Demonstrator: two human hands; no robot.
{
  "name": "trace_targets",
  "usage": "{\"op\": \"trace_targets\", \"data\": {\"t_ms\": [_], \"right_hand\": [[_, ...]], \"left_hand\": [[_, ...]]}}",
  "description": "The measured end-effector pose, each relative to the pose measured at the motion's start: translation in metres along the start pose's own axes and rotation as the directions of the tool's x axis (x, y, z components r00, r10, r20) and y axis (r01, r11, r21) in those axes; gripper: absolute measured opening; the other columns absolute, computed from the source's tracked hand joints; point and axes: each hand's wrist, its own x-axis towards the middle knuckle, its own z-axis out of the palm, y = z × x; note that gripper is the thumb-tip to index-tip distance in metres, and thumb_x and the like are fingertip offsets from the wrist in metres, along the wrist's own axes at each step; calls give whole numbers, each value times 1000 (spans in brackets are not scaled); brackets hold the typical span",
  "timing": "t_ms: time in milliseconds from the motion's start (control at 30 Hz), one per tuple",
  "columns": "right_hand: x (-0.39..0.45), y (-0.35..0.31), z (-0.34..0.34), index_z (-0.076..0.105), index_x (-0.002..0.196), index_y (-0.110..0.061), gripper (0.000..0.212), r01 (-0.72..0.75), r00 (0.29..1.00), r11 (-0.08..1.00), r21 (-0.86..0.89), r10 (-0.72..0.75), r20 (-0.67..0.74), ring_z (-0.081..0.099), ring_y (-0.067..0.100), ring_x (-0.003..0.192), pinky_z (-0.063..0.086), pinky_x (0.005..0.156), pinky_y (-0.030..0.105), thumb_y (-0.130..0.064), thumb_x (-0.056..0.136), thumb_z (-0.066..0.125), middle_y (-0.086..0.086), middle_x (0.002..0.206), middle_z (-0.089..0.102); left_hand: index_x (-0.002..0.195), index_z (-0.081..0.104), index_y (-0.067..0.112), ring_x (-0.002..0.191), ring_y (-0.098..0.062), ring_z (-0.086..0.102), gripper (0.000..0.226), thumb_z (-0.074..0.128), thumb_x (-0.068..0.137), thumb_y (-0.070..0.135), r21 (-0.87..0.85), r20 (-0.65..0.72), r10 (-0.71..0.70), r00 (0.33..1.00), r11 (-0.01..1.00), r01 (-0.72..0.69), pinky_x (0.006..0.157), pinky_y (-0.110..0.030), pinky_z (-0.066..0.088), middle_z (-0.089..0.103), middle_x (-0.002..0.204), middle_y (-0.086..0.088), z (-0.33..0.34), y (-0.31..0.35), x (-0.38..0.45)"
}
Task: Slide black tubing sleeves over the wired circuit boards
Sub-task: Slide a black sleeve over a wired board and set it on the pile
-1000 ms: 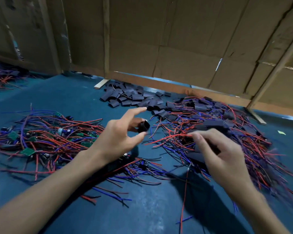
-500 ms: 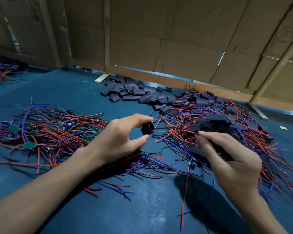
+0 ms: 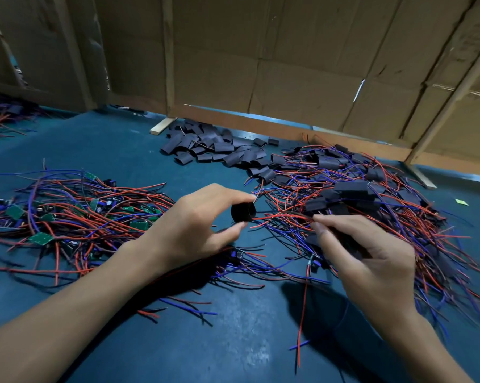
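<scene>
My left hand (image 3: 197,225) pinches a short black tubing sleeve (image 3: 243,212) between thumb and forefinger, its open end facing right. My right hand (image 3: 368,261) grips a wired circuit board, mostly hidden under the fingers; its red wire (image 3: 302,308) and a blue one hang down to the table. The two hands are a short gap apart. A heap of bare green boards with red and blue wires (image 3: 67,214) lies at the left. A heap of boards in black sleeves (image 3: 352,194) lies at the right. Loose black sleeves (image 3: 216,150) are piled at the back centre.
Everything lies on a blue table top (image 3: 227,333). Cardboard panels on wooden battens (image 3: 288,64) wall off the back. Another tangle of wires (image 3: 1,117) sits at the far left. A small green scrap (image 3: 461,201) lies at the right.
My left hand has closed its forefinger onto the sleeve and turned it toward the right hand. My right hand has lifted the board off the right heap and moved closer.
</scene>
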Motion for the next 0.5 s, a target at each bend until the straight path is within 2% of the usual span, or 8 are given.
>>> {"op": "trace_targets", "data": {"t_ms": [133, 233, 300, 367, 467, 500], "right_hand": [[-2, -7, 13, 77, 101, -4, 16, 87, 980, 995, 53, -95, 176, 70, 7, 90, 51, 82, 18, -7, 86, 74, -1, 98, 75], [-4, -9, 20, 73, 112, -9, 28, -3, 934, 995, 98, -32, 357, 65, 10, 102, 49, 87, 21, -15, 85, 76, -1, 109, 66], [-7, -6, 21, 67, 118, -13, 33, -85, 897, 987, 137, 16, 441, 61, 16, 105, 49, 90, 26, -13, 85, 73, -2, 113, 60], [-8, -3, 20, 64, 117, -18, 32, -175, 907, 971, 165, 93, 412, 65, 16, 99, 51, 87, 30, -13, 86, 71, -8, 106, 63], [-6, -2, 17, 65, 104, -20, 27, -179, 957, 981, 73, 157, 242, 67, 7, 78, 50, 73, 16, -32, 84, 80, -12, 89, 69], [-6, -2, 16, 65, 99, -20, 28, -170, 967, 984, 44, 158, 198, 66, 6, 72, 49, 68, 15, -37, 81, 79, -13, 86, 69]], "left_hand": [[120, 69, 0, 93, -24, 70, 30, 73, 91, 8, 27, 37, 111, 993, 993, -113, 84, -38, 56, 73, 109, -6, 5, 11, 5], [118, 70, 2, 89, -21, 71, 29, 73, 90, 5, -20, 45, 138, 989, 990, -137, 80, -37, 58, 74, 105, -4, 10, 21, 6], [116, 70, 3, 91, -18, 72, 28, 73, 89, 4, -51, 34, 130, 991, 990, -128, 80, -36, 58, 74, 104, -3, 9, 23, 6], [114, 70, 3, 94, -11, 72, 26, 74, 88, 5, -70, 7, 104, 995, 992, -104, 84, -33, 57, 74, 104, -2, 7, 22, 6], [113, 70, 3, 95, -6, 72, 26, 76, 87, 3, -77, -25, 79, 997, 994, -81, 85, -31, 58, 75, 104, -2, 3, 21, 7], [113, 70, 3, 93, -7, 72, 26, 76, 87, 3, -65, -28, 81, 996, 994, -83, 85, -31, 58, 74, 104, -2, 2, 21, 7]]}}
